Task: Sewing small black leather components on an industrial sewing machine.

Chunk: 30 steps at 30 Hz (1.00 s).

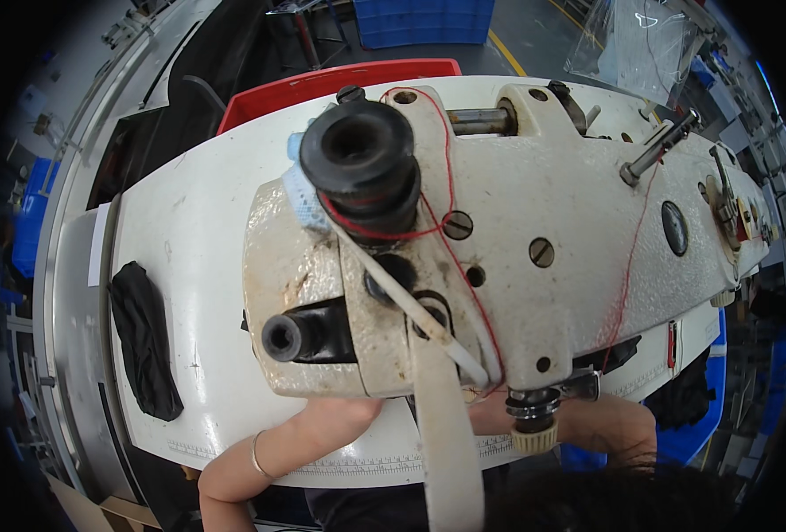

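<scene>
Worktop (198, 284), white, spanning the frame. Sewing machine (579, 204), off-white, stained, centre to right of frame, over the worktop. Bin (322, 82), red, upper centre-left, beyond the worktop's far edge. Cloth (145, 341), black, bunched, left of frame, on the worktop. Left hand (355, 412) and right hand (490, 417), lower centre, mostly hidden behind the machine; cannot tell whether together, apart or gripping. Bracelet (256, 454), left forearm, lower left. Thread (451, 168), red, passing round the machine's black knob (357, 146), upper centre.
</scene>
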Each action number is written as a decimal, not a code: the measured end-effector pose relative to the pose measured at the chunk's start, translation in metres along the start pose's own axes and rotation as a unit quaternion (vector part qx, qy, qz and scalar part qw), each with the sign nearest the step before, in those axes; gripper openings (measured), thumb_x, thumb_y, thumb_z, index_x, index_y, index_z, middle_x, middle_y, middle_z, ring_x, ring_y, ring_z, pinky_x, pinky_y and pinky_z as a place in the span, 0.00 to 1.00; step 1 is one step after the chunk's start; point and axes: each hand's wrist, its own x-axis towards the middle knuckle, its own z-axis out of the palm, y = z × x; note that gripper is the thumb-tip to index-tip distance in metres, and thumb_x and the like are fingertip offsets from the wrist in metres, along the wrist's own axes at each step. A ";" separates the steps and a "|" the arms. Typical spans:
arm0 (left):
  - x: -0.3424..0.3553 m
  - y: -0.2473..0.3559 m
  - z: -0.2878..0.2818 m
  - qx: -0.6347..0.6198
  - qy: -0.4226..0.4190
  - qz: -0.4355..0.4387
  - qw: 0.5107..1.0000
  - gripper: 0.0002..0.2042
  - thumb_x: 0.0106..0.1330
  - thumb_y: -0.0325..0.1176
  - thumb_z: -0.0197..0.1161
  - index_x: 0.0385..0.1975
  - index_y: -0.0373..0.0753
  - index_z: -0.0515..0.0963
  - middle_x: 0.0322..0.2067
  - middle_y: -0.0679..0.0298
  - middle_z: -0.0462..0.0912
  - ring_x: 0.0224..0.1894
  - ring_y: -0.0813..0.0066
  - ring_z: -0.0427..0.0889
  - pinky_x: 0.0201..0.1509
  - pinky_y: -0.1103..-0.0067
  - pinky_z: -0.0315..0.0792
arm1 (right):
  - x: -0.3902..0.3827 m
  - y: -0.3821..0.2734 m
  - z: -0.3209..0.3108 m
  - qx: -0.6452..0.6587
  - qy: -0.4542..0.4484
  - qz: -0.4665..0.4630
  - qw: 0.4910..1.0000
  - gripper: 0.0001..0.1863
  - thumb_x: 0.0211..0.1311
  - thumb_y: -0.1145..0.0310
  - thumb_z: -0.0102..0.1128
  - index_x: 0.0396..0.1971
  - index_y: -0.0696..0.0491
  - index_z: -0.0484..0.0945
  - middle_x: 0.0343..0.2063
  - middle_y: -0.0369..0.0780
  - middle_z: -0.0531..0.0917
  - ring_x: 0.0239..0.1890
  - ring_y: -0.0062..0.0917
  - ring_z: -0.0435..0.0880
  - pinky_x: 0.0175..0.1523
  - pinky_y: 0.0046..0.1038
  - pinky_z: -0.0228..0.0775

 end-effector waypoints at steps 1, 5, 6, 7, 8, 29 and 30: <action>0.001 0.002 -0.001 0.003 -0.001 -0.003 1.000 0.16 0.43 0.24 0.59 0.36 0.33 0.78 0.37 0.53 0.78 0.39 0.55 0.78 0.47 0.65 0.71 | 0.000 0.000 0.001 0.003 0.001 0.000 1.000 0.09 0.38 0.68 0.58 0.23 0.51 0.72 0.24 0.32 0.73 0.32 0.24 0.74 0.26 0.24 0.71; 0.007 0.009 -0.007 0.003 0.012 -0.031 0.999 0.16 0.42 0.24 0.59 0.35 0.33 0.79 0.38 0.54 0.79 0.41 0.56 0.78 0.48 0.65 0.71 | -0.003 -0.002 0.004 -0.051 -0.067 -0.006 0.996 0.09 0.36 0.68 0.57 0.23 0.52 0.73 0.25 0.34 0.74 0.35 0.27 0.75 0.33 0.25 0.73; 0.008 0.009 -0.008 -0.004 0.027 -0.050 0.998 0.17 0.40 0.24 0.59 0.34 0.32 0.79 0.39 0.53 0.79 0.41 0.56 0.78 0.48 0.65 0.72 | -0.003 -0.003 0.005 -0.073 -0.108 0.000 0.991 0.10 0.36 0.68 0.57 0.23 0.53 0.74 0.25 0.34 0.74 0.35 0.27 0.76 0.36 0.25 0.74; 0.004 0.009 -0.007 -0.001 0.026 -0.053 0.998 0.17 0.40 0.24 0.59 0.34 0.32 0.79 0.39 0.53 0.79 0.41 0.56 0.78 0.48 0.65 0.72 | -0.001 -0.005 0.003 -0.070 -0.107 -0.003 0.992 0.10 0.36 0.68 0.57 0.23 0.53 0.74 0.25 0.34 0.74 0.35 0.27 0.76 0.36 0.25 0.74; 0.002 0.009 -0.004 0.038 0.037 -0.020 0.998 0.17 0.40 0.25 0.59 0.34 0.32 0.80 0.38 0.54 0.79 0.41 0.57 0.78 0.47 0.65 0.72 | 0.002 -0.006 -0.005 -0.092 -0.107 -0.036 0.989 0.11 0.37 0.68 0.58 0.26 0.53 0.76 0.27 0.37 0.76 0.35 0.28 0.78 0.39 0.26 0.74; 0.017 -0.005 -0.009 0.000 -0.039 -0.067 0.997 0.20 0.46 0.25 0.58 0.43 0.31 0.76 0.42 0.51 0.76 0.46 0.53 0.75 0.51 0.64 0.69 | -0.010 0.010 0.024 0.279 -0.188 0.321 0.885 0.17 0.49 0.60 0.61 0.40 0.49 0.77 0.32 0.41 0.81 0.34 0.36 0.81 0.38 0.33 0.74; 0.017 -0.004 -0.010 0.000 -0.046 -0.072 0.996 0.20 0.46 0.25 0.58 0.43 0.31 0.76 0.41 0.51 0.76 0.46 0.53 0.75 0.51 0.64 0.69 | -0.009 0.010 0.024 0.260 -0.193 0.317 0.892 0.17 0.49 0.60 0.61 0.40 0.49 0.78 0.32 0.41 0.81 0.33 0.36 0.81 0.36 0.33 0.74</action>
